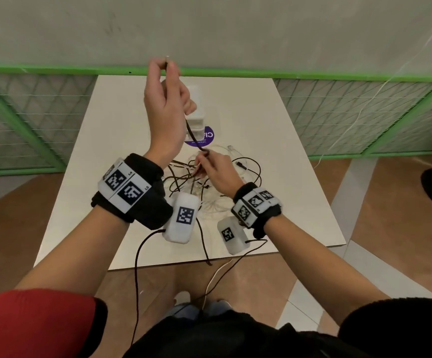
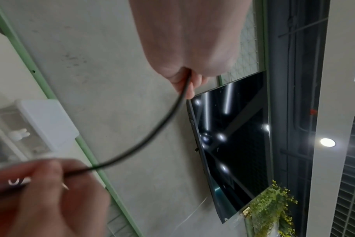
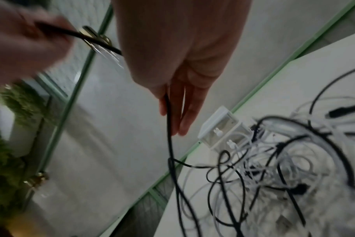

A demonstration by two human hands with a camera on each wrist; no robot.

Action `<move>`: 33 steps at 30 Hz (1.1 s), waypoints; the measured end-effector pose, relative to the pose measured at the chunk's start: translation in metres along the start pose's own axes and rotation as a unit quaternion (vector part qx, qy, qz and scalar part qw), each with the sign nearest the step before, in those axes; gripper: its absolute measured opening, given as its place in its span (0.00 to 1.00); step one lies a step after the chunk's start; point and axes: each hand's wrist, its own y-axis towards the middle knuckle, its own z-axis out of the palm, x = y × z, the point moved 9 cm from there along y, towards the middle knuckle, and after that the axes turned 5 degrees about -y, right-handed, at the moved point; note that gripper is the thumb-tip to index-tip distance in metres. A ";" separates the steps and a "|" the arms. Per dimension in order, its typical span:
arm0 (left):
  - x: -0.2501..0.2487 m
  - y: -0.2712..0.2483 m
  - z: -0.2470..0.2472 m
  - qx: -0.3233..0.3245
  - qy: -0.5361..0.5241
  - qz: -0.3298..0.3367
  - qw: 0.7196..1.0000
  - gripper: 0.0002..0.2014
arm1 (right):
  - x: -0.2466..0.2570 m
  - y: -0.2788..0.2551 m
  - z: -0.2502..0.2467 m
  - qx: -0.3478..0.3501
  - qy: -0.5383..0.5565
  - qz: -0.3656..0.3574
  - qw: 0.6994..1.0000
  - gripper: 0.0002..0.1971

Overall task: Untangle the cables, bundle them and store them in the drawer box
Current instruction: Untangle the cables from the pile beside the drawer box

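Here, the white drawer box [image 1: 196, 117] stands toward the far edge of the tabletop [image 1: 274, 120], partly over a purple round sticker [image 1: 208, 136]. Its clear-fronted drawers carry small white rabbit-shaped knobs, seen in the right wrist view; what lies inside them cannot be made out.

The left hand [image 1: 167, 99] is raised high above the tabletop, wrist bent, its fingertips pinching one end of a black cable [image 1: 190, 130] near a small metal plug. That cable arcs down to the right hand [image 1: 216, 171], which is low over the middle of the tabletop and pinches the same cable between thumb and forefinger, the other fingers loosely extended in the right wrist view.

Below the right hand, the tangle of cables [image 1: 209, 182], black and white together, lies in the middle of the tabletop, with one black strand trailing over the near edge.

The left hand hides much of the drawer box in the head view. Both wrist views are blurred, so the cable's connector is hard to make out.
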 end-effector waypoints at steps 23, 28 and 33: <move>0.048 -0.002 -0.010 0.005 0.079 -0.043 0.996 0.10 | -0.112 -0.045 0.019 0.025 -0.167 0.165 0.972 0.12; 0.056 -0.002 0.006 0.020 0.069 -0.062 0.995 0.10 | -0.114 -0.033 0.037 0.087 -0.261 0.162 0.948 0.12; 0.056 0.000 0.016 0.028 0.057 -0.071 0.995 0.11 | -0.108 -0.037 0.052 0.174 -0.272 0.157 0.933 0.11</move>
